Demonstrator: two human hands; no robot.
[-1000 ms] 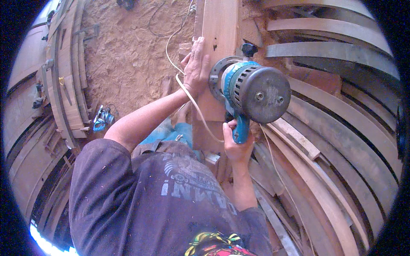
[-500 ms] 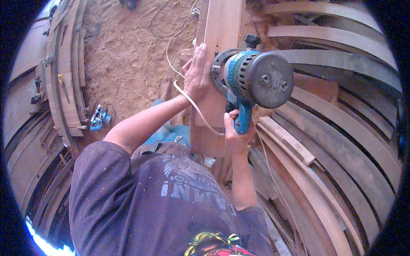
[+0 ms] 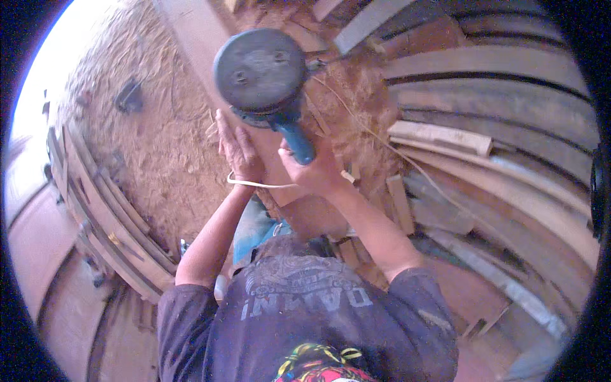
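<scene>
My right hand (image 3: 312, 167) is wrapped round the blue handle of a router (image 3: 261, 70), whose round dark motor end faces up. The router stands over a long wooden board (image 3: 194, 38), which hides its base. Beside it, my left hand (image 3: 240, 153) lies along the board's left edge, fingers stretched out and holding nothing. A white cord (image 3: 270, 185) runs from my left wrist to my right hand. The board's near end lies close to my body.
Sawdust (image 3: 146, 140) covers the ground on the left. Curved stacked planks (image 3: 105, 216) lie at the left, and more long planks (image 3: 490, 63) fill the right. A thin cord (image 3: 407, 159) crosses the right side. A dark object (image 3: 129, 95), blurred, lies far left.
The view has turned, so the board now slants to the upper left. Both hands have come closer together and the router appears farther left. My right hand keeps its grip.
</scene>
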